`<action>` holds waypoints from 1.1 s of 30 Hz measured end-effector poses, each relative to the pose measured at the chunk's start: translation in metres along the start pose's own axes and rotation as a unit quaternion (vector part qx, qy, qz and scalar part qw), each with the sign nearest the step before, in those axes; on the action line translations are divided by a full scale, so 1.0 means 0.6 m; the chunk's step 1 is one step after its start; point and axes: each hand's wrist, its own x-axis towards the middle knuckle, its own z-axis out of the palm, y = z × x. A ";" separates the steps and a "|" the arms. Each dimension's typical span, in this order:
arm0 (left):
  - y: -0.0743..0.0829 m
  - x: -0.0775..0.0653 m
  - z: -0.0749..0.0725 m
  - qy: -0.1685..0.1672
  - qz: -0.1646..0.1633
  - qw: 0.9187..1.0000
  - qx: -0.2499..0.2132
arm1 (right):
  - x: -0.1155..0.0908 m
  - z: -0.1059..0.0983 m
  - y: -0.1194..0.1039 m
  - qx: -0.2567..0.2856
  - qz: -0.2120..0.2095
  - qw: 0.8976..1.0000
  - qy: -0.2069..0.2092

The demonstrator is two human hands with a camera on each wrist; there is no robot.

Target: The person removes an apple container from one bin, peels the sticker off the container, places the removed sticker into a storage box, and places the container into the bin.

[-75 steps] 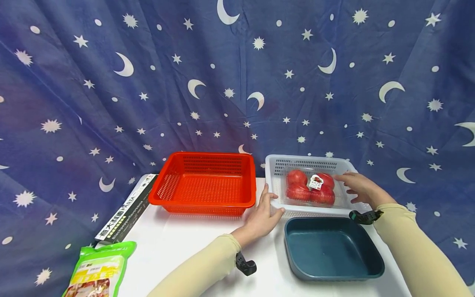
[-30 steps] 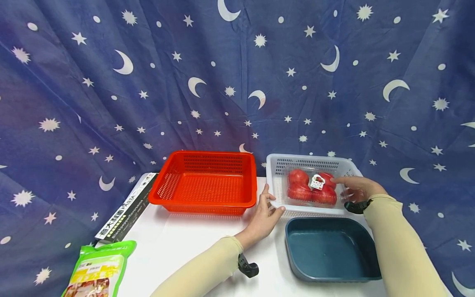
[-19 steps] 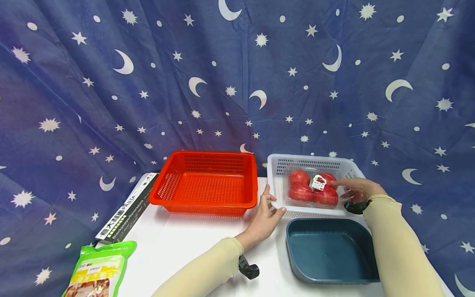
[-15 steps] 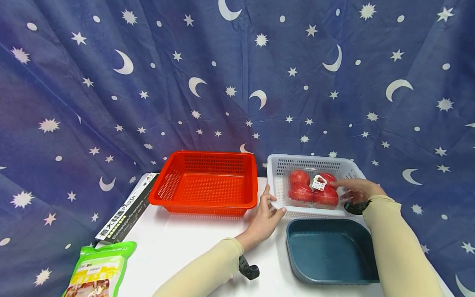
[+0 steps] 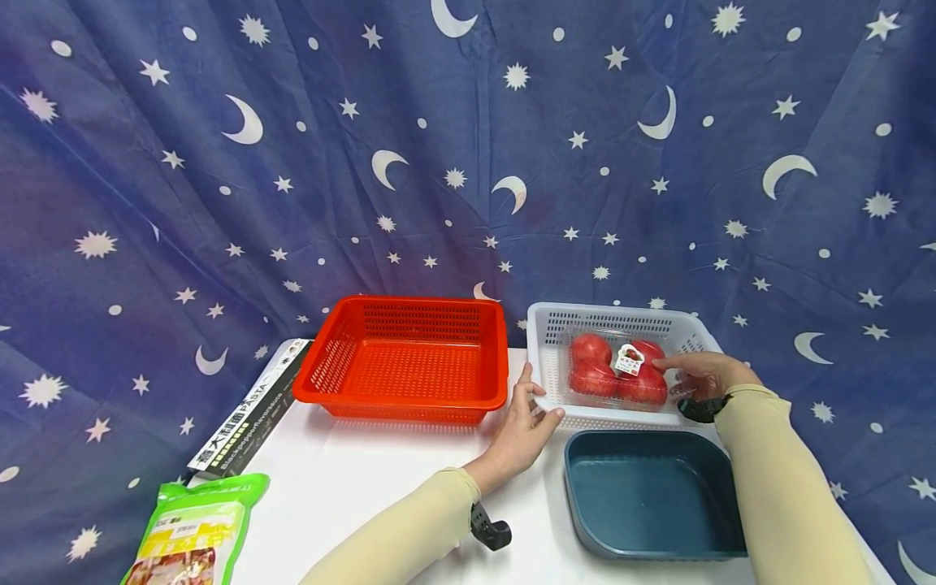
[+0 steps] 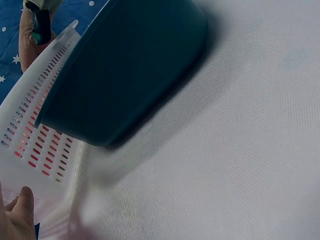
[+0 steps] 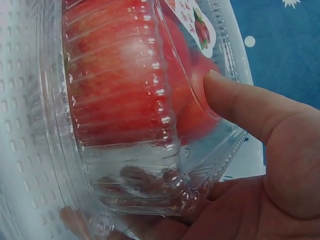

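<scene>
In the head view, a clear plastic box of red apples with a white label lies inside the white basket at the right. My right hand holds the box's right end. The right wrist view shows the thumb on top of the clear lid and the other fingers curled about the end and underneath, partly hidden. My left hand grips the basket's front left corner, fingers on the left side and thumb on the front. In the left wrist view that thumb presses the slotted wall.
A dark teal tub stands right in front of the white basket. Left of that basket is a red basket. A black-and-white pasta box and a green food bag lie farther left. A blue curtain hangs behind.
My right hand has come down and left from above the basket's right rim onto the apple box's end, then held still. The left hand has stayed at the basket's corner.
</scene>
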 end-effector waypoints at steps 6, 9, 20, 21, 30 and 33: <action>0.001 -0.001 0.001 0.000 -0.002 1.000 0.001 | -0.001 0.001 0.000 0.015 0.008 1.000 0.004; 0.002 -0.001 0.001 0.000 -0.003 1.000 -0.001 | -0.002 0.002 -0.001 0.026 0.011 1.000 0.007; 0.002 0.000 0.001 0.001 0.000 1.000 -0.004 | -0.004 0.009 -0.006 0.077 0.015 0.997 -0.001; 0.002 0.000 0.001 0.000 0.001 1.000 -0.004 | -0.004 0.009 -0.007 0.084 0.015 0.996 0.000; -0.002 -0.001 0.003 0.010 0.023 1.000 0.000 | 0.001 0.021 -0.022 0.199 0.005 0.980 -0.028; -0.002 0.000 0.003 0.009 0.025 1.000 -0.001 | 0.001 0.021 -0.026 0.199 0.007 0.980 -0.020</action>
